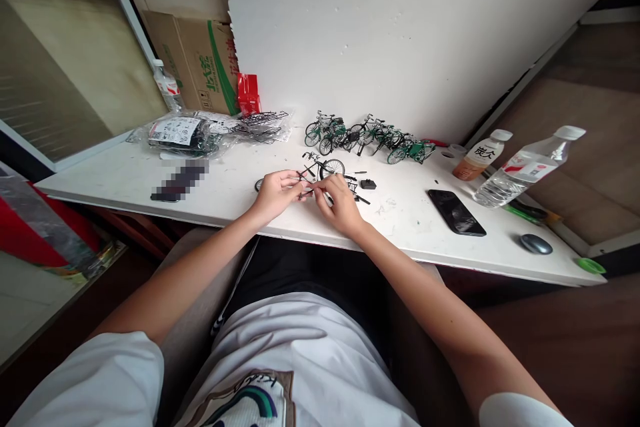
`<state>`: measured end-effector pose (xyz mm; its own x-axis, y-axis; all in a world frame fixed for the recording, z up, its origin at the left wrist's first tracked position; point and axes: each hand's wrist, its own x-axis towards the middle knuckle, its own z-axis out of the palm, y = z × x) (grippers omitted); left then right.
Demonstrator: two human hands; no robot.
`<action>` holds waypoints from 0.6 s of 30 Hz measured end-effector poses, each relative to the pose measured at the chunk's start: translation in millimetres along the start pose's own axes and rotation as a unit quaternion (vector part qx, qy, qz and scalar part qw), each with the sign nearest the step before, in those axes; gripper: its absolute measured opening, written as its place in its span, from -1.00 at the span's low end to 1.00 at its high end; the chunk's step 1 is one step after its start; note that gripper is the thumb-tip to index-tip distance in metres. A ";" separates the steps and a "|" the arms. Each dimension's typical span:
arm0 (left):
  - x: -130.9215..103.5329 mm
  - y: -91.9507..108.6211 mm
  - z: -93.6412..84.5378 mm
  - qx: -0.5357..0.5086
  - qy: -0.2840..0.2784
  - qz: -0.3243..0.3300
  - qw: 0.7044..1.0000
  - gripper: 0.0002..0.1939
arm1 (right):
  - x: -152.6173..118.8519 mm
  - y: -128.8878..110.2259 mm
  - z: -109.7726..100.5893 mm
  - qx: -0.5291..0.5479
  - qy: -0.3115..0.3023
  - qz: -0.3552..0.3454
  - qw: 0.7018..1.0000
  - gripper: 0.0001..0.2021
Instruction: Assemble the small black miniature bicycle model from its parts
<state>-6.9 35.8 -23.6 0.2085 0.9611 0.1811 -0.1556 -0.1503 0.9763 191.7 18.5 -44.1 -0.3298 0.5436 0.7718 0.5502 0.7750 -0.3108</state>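
My left hand (278,195) and my right hand (341,203) meet near the front edge of the white table, fingertips pinched on a thin black model bicycle part. Its exact shape is partly hidden by the fingers. Just beyond the hands lie a spoked model wheel (334,167) and a small handlebar piece (311,157). To the right of my right hand is a little black box (369,184), with thin black rods and parts around it. Another wheel (259,184) shows partly at the left of my left hand.
Several assembled model bicycles (370,133) stand along the wall. Plastic bags of parts (180,132) lie at the back left, before a cardboard box (200,63). On the right are a phone (456,212), a tea bottle (483,155), a water bottle (530,168) and a mouse (536,243).
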 end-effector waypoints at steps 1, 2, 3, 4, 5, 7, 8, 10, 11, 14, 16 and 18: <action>-0.1 -2.4 1.2 -0.001 0.006 0.007 1.000 -0.46 | 0.0 1.3 -0.4 -0.005 0.004 0.000 1.000 -0.81; -0.1 -4.8 2.2 -0.003 0.010 0.015 1.000 -0.48 | 0.4 2.8 -1.5 -0.011 0.006 0.001 1.000 -0.82; 0.1 -7.3 2.8 -0.005 0.011 0.022 1.000 -0.49 | 1.3 5.0 -3.6 -0.019 0.004 0.001 1.000 -0.84; 0.6 -10.1 2.8 -0.006 0.009 0.026 1.000 -0.50 | 2.6 7.9 -6.6 -0.030 0.001 -0.005 1.000 -0.85; 1.5 -13.2 2.4 -0.007 0.006 0.024 1.000 -0.51 | 4.0 11.8 -10.6 -0.042 -0.005 -0.013 0.999 -0.85; 4.4 -20.4 0.1 0.000 -0.008 0.005 1.000 -0.52 | 6.8 22.1 -20.1 -0.072 0.004 -0.031 0.997 -0.83; 6.2 -24.3 -1.5 0.008 -0.018 -0.008 1.000 -0.53 | 7.7 27.8 -24.9 -0.087 0.020 -0.028 0.996 -0.83; 9.9 -31.7 -5.0 0.023 -0.035 -0.027 0.999 -0.56 | 8.4 38.1 -32.4 -0.107 0.077 0.011 0.991 -0.81; 11.4 -34.7 -6.4 0.025 -0.040 -0.029 0.998 -0.56 | 8.1 42.0 -34.2 -0.107 0.098 0.037 0.989 -0.79; 13.8 -39.6 -8.7 0.018 -0.038 -0.024 0.999 -0.55 | 5.5 47.3 -31.4 -0.040 0.113 0.133 0.984 -0.70; 13.8 -39.7 -8.5 0.008 -0.027 -0.021 0.999 -0.54 | 3.9 47.1 -24.9 0.046 0.069 0.207 0.975 -0.57; 13.4 -38.4 -7.7 -0.006 -0.014 -0.022 1.000 -0.54 | 3.2 46.4 -18.7 0.115 0.010 0.263 0.958 -0.44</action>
<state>-5.6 56.2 -59.6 0.2428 0.9598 0.1406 -0.1570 -0.1041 0.9821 230.5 50.2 -45.7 -0.0376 0.8737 0.4849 0.4511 0.4478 -0.7720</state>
